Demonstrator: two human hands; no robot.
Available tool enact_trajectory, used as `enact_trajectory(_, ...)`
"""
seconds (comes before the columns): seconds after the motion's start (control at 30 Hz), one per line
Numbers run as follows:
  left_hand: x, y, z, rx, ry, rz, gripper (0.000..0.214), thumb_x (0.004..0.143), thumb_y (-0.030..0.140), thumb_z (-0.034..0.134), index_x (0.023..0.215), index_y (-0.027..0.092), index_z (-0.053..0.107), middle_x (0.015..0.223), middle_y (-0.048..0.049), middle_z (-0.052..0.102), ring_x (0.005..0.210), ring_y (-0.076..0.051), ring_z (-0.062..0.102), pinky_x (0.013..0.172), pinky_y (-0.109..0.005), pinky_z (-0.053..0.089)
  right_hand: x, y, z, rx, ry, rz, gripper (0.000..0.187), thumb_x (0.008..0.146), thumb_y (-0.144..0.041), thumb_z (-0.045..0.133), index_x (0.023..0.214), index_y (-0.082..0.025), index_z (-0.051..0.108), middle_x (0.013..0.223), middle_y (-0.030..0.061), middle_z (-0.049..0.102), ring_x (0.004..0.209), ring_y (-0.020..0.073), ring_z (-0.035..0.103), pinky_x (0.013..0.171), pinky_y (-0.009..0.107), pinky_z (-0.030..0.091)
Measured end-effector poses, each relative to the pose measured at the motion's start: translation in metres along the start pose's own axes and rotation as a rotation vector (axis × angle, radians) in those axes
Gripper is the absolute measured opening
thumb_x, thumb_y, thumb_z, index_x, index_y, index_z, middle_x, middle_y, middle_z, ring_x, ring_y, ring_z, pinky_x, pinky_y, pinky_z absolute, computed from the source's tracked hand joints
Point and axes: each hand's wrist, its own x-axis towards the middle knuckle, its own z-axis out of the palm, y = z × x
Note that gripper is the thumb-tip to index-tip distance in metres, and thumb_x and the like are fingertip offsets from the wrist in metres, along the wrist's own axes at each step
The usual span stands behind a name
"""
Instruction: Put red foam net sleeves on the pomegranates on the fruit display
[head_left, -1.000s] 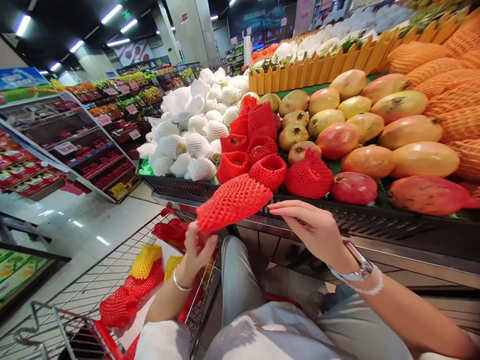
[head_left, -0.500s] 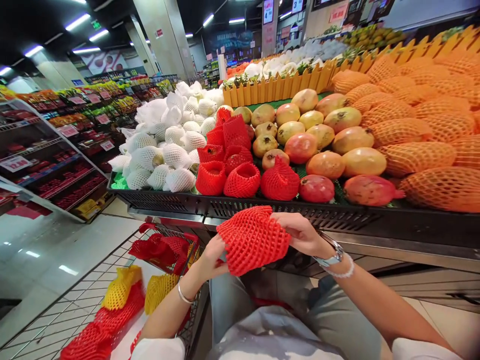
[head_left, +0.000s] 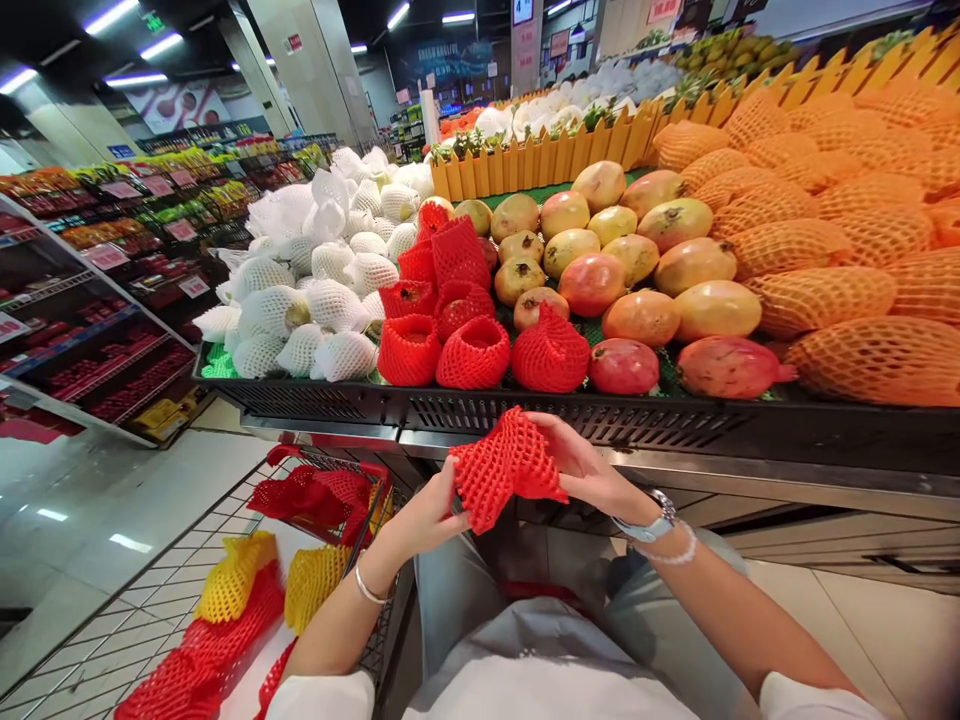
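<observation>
Both my hands hold one red foam net sleeve (head_left: 504,466) in front of my body, just below the front rim of the fruit display. My left hand (head_left: 426,512) pinches its lower left edge. My right hand (head_left: 577,462) grips its right side, with fingers tucked behind the net. Directly above, on the display, red-netted fruits (head_left: 474,350) stand in a row beside bare pomegranates (head_left: 624,366).
White-netted fruits (head_left: 330,300) lie left on the black display tray (head_left: 480,408), orange-netted ones (head_left: 840,300) right. A wire shopping cart (head_left: 135,620) at my lower left holds red and yellow foam nets (head_left: 240,590). Shelves (head_left: 82,320) line the aisle beyond a shiny floor.
My right hand has taken hold of the red net, which my left hand alone held up a second ago. The net came down, closer to my body, and is now bunched smaller.
</observation>
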Motion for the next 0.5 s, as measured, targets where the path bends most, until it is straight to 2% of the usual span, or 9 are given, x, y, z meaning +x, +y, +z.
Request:
enact_trajectory(0.07,0.003,0.007,0.000,0.018,-0.072,-0.051,0.048,0.087,0.035,0.056,0.128,0.015,0.040,0.119,-0.0167,0.063,0.105,-0.026,0.062,0.093,-0.038,0.050,-0.001,-0.005,0.001,-0.092,-0.056,-0.004,0.061,0.089,-0.057,0.058,0.139,-0.026,0.040,0.147,0.0142,0.041,0.136,0.0259,0.044,0.114,0.043,0.036)
enact_trajectory(0.17,0.009,0.013,0.003,0.029,-0.147,-0.096,0.039,0.087,0.034,0.056,0.121,0.016,0.045,0.103,-0.0110,0.068,0.086,-0.021,0.063,0.080,-0.032,0.053,0.000,-0.014,0.002,-0.304,-0.207,-0.005,0.066,0.089,-0.059,0.056,0.142,-0.023,0.041,0.150,0.0158,0.035,0.144,0.0286,0.031,0.118,0.047,0.027)
enact_trajectory(0.3,0.011,0.010,0.006,-0.011,-0.130,-0.142,0.045,0.084,0.029,0.061,0.124,0.015,0.047,0.100,-0.0094,0.069,0.084,-0.021,0.063,0.079,-0.032,0.052,-0.002,-0.022,0.005,-0.451,-0.322,0.016,0.067,0.093,-0.060,0.049,0.147,-0.022,0.041,0.155,0.0155,0.031,0.144,0.0279,0.032,0.119,0.045,0.026)
enact_trajectory(0.4,0.007,0.001,0.014,-0.200,-0.011,-0.113,0.046,0.080,0.026,0.066,0.123,0.016,0.054,0.111,-0.0119,0.068,0.101,-0.024,0.063,0.094,-0.036,0.049,-0.010,-0.019,0.015,-0.539,-0.345,-0.032,0.058,0.101,-0.050,0.032,0.152,-0.022,0.034,0.161,0.0131,0.025,0.150,0.0275,0.021,0.122,0.048,0.017)
enact_trajectory(0.47,0.003,-0.009,0.026,-0.434,0.133,-0.099,0.050,0.076,0.027,0.072,0.124,0.018,0.059,0.123,-0.0124,0.065,0.112,-0.026,0.060,0.102,-0.036,0.044,-0.016,-0.018,0.023,-0.598,-0.337,-0.053,0.054,0.104,-0.042,0.026,0.154,-0.023,0.029,0.162,0.0108,0.025,0.152,0.0273,0.014,0.123,0.052,0.013)
enact_trajectory(0.5,0.001,-0.014,0.034,-0.582,0.207,-0.105,0.052,0.074,0.029,0.075,0.123,0.020,0.061,0.126,-0.0115,0.064,0.115,-0.026,0.060,0.103,-0.035,0.043,-0.018,-0.017,0.027,-0.619,-0.319,-0.057,0.053,0.104,-0.038,0.025,0.155,-0.024,0.027,0.161,0.0097,0.028,0.152,0.0267,0.015,0.123,0.053,0.013)
